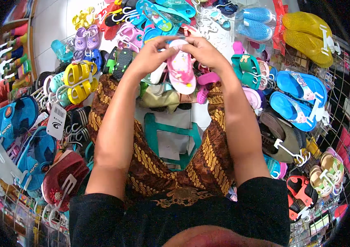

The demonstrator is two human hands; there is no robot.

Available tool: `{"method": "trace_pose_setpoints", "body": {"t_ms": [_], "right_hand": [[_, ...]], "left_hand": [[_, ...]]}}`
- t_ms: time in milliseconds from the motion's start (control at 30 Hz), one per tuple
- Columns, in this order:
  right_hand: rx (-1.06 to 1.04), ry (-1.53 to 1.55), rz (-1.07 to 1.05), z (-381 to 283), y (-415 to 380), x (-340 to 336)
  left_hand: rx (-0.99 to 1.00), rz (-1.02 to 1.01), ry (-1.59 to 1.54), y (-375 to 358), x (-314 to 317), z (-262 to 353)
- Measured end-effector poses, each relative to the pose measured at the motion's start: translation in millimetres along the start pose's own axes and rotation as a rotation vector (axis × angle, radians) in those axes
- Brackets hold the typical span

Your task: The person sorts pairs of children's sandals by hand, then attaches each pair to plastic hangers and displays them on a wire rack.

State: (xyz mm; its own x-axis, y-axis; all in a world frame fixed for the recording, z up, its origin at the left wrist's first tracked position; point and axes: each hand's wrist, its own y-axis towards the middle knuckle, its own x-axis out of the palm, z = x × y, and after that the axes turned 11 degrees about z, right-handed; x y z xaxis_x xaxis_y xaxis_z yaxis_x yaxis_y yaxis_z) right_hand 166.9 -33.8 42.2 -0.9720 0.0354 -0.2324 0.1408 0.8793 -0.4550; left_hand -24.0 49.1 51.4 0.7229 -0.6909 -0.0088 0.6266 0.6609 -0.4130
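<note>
A small pink and white child's sandal (182, 74) with yellow details is held upright in front of me. My left hand (155, 57) pinches its upper end from the left, thumb and fingers closed. From the other side, my right hand (204, 52) grips the same end, its thumb beside the left thumb. The fingers partly cover the top of the sandal. Just beyond my hands lie turquoise flip-flops (154, 15) with a printed sole. Under the sandal are an olive-coloured cloth-like item (160, 100) and a magenta clog (203, 95).
Footwear on white hangers surrounds me: yellow sandals (77, 81) and blue flip-flops (6, 119) on the left, blue slides (298, 99) and yellow mesh shoes (310, 35) on the right. Wire grid racks (339, 99) stand at the right. A green stool (152, 131) sits between my knees.
</note>
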Motion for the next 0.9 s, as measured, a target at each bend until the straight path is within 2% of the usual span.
{"method": "trace_pose_setpoints", "body": {"t_ms": [133,167,200,267,300,400,500,567,667,767,867,900], "right_hand": [[0.158,0.276,0.120,-5.7,1.4,2.6],[0.109,0.433,0.184,-8.8,-1.5,4.1],[0.185,0.363,0.211,-11.2,0.0,0.2],[0.220,0.323,0.132,-14.4,-3.5,0.0],[0.194,0.396,0.129,-12.8,-3.3,7.5],[0.100,0.591,0.182,-1.6,1.3,11.3],[0.033,0.718,0.254,0.4,7.3,-5.1],[0.020,0.649,0.216,1.1,4.1,-11.9],[0.056,0.537,0.159,-1.2,2.8,-16.3],[0.132,0.505,0.101,-6.0,-1.1,-15.8],[0.165,0.416,0.284,1.9,0.5,-16.7],[0.178,0.427,0.288,5.4,2.5,-17.2]], "left_hand": [[-0.067,0.324,-0.141,7.8,-4.2,-11.6],[-0.104,0.509,-0.292,9.8,-6.2,-13.3],[-0.163,0.628,-0.461,8.9,-9.8,-6.4],[-0.177,0.692,-0.732,15.0,-20.5,-18.8],[-0.131,0.664,-0.796,18.2,-19.9,-23.6],[-0.192,0.486,-0.673,10.1,-1.6,-3.1],[-0.249,0.339,-0.577,12.4,-4.2,-13.1],[-0.254,0.241,-0.453,9.5,-2.7,-12.3],[-0.234,-0.186,-0.098,0.7,-0.7,-6.1],[-0.278,-0.144,-0.152,1.7,7.1,-19.3],[-0.342,-0.102,-0.196,5.0,7.3,-25.5],[-0.346,-0.073,-0.210,4.5,9.6,-27.0]]}}
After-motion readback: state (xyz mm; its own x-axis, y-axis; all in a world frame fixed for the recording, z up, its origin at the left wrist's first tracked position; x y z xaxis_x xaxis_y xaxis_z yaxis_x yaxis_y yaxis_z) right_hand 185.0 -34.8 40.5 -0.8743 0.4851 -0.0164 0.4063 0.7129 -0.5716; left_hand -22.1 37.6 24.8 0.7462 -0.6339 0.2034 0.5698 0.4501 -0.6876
